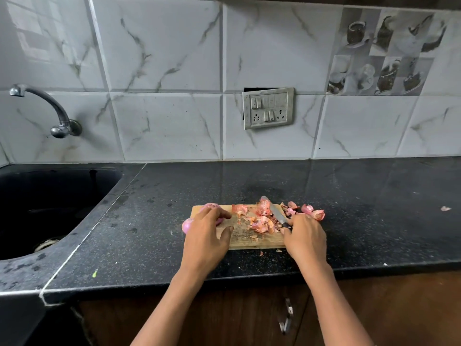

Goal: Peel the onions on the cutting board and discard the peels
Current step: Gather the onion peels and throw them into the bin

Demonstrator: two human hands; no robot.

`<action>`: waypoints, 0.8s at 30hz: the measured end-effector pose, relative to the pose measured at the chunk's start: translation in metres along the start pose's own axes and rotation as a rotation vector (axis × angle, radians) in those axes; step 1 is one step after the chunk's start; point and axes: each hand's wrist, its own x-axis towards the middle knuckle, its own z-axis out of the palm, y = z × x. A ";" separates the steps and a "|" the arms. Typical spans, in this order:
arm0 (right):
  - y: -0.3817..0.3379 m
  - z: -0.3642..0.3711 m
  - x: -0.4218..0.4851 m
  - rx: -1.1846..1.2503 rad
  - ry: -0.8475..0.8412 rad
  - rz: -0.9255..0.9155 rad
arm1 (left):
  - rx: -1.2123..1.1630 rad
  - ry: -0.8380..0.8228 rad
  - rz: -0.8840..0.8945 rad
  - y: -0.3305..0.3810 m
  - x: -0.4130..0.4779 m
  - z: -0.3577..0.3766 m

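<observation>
Two peeled onions (214,208) sit at the left end of the wooden cutting board (257,239) under my left hand (208,233), its fingers spread loosely over them. My right hand (305,237) grips a knife (278,214), and loose peels (262,221) cover the board, not yet discarded.

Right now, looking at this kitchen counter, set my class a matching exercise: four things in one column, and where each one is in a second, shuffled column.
Column one:
1. knife
2. peeled onions
3. loose peels
4. tap

Column two:
A. on the tiled wall, above the sink
B. under the left hand, at the left end of the cutting board
C. handle in the right hand, blade pointing away over the board
D. heaped on the middle of the board and spilling past its right end

Pairs: 1-C, 2-B, 3-D, 4-A
</observation>
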 end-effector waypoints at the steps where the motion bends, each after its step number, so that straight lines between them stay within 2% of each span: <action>1: 0.000 0.001 0.000 0.017 0.009 -0.010 | 0.011 -0.032 0.006 0.001 0.001 0.003; 8: 0.008 -0.006 -0.005 0.172 0.217 -0.131 | 0.173 -0.287 -0.096 0.021 0.014 0.015; 10: 0.017 -0.010 -0.003 0.179 0.278 -0.111 | 0.232 -0.393 -0.131 0.027 0.017 0.019; 13: 0.041 -0.016 0.004 0.163 0.339 0.012 | 0.251 -0.527 -0.179 0.033 0.021 0.025; 18: 0.094 -0.016 0.023 0.105 0.298 0.234 | 0.244 -0.576 -0.221 0.030 0.026 0.046; 24: 0.115 -0.014 0.039 0.083 0.190 0.304 | 0.211 -0.579 -0.274 0.029 0.037 0.057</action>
